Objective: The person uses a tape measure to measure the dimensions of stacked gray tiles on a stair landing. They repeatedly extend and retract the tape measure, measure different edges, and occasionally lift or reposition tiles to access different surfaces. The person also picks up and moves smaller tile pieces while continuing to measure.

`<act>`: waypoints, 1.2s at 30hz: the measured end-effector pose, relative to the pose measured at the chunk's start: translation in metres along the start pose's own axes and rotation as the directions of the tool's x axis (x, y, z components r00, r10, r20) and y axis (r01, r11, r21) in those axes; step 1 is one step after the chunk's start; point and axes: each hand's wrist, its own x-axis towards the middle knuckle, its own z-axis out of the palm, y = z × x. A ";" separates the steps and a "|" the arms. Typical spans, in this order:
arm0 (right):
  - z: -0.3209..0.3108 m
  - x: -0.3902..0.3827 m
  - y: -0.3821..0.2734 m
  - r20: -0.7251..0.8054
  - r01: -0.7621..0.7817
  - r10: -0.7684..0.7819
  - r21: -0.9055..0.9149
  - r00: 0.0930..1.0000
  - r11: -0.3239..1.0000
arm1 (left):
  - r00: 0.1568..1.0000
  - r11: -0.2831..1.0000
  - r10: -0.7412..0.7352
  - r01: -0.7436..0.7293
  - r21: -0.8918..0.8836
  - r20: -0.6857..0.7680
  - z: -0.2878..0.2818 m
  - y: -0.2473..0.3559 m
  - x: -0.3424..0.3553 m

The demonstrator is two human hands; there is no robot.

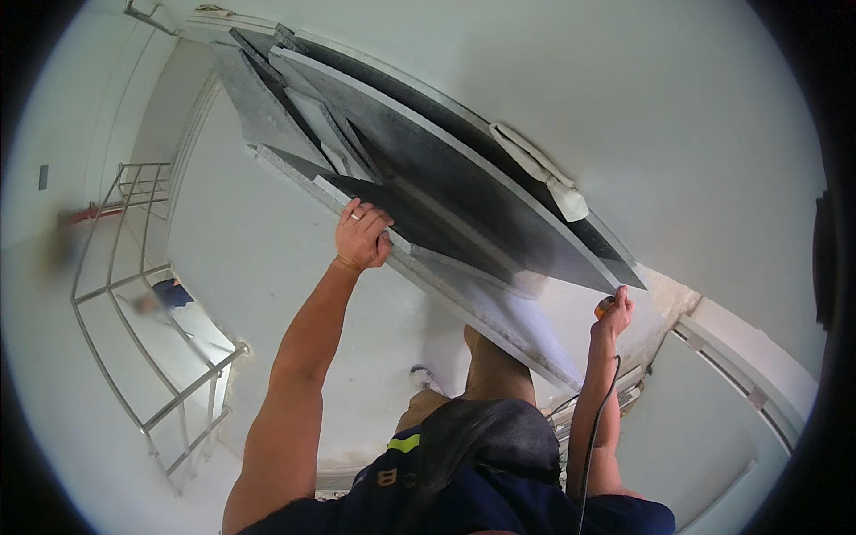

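Left grip: your left hand clasps the dark grey stone slab by its near edge.
Right grip: your right hand clenches an orange tool below the slab's right end.
Risk: the one-handed slab could slip.

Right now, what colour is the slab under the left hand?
Dark grey, almost black, with a paler grey edge; the slab under the left hand shows in the head view.

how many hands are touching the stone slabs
1: the left hand grips the upper edge of the dark slabs. The right hand, beside their lower end, holds a small orange object.
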 end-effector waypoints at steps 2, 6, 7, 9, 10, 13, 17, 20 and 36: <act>-0.007 -0.009 -0.001 0.046 -0.021 0.021 -0.014 0.999 1.000 | 1.000 1.000 0.002 -0.002 -0.009 0.005 0.000 0.000 0.000; -0.018 -0.022 0.002 0.038 0.014 -0.011 -0.064 0.999 0.998 | 1.000 1.000 -0.009 0.009 -0.023 0.009 0.001 0.000 -0.001; -0.020 -0.024 0.002 0.055 0.008 -0.004 -0.073 0.998 0.997 | 1.000 0.999 -0.022 0.022 -0.035 0.013 0.001 0.000 0.000; -0.025 -0.028 0.003 0.055 -0.006 0.011 -0.099 0.998 0.995 | 1.000 1.000 -0.009 0.009 0.003 0.013 0.001 0.001 0.000; -0.027 -0.029 0.002 0.094 0.004 0.007 -0.109 0.996 0.994 | 1.000 1.000 -0.008 0.008 0.010 0.017 0.002 0.001 0.000; -0.037 -0.034 -0.002 0.114 -0.002 0.026 -0.203 0.993 0.979 | 1.000 1.000 -0.002 0.002 -0.002 0.010 0.002 0.001 0.001; -0.045 -0.038 -0.009 0.172 0.024 0.031 -0.309 0.985 0.951 | 1.000 1.000 -0.003 0.003 0.018 0.024 0.003 0.001 0.001; -0.049 -0.041 -0.011 0.230 0.052 0.023 -0.313 0.973 0.948 | 1.000 1.000 -0.002 0.002 0.016 0.031 0.003 0.002 0.001; -0.070 -0.077 -0.023 0.342 0.162 0.091 -0.642 0.935 0.749 | 1.000 1.000 -0.012 0.012 0.003 0.020 0.001 0.004 0.001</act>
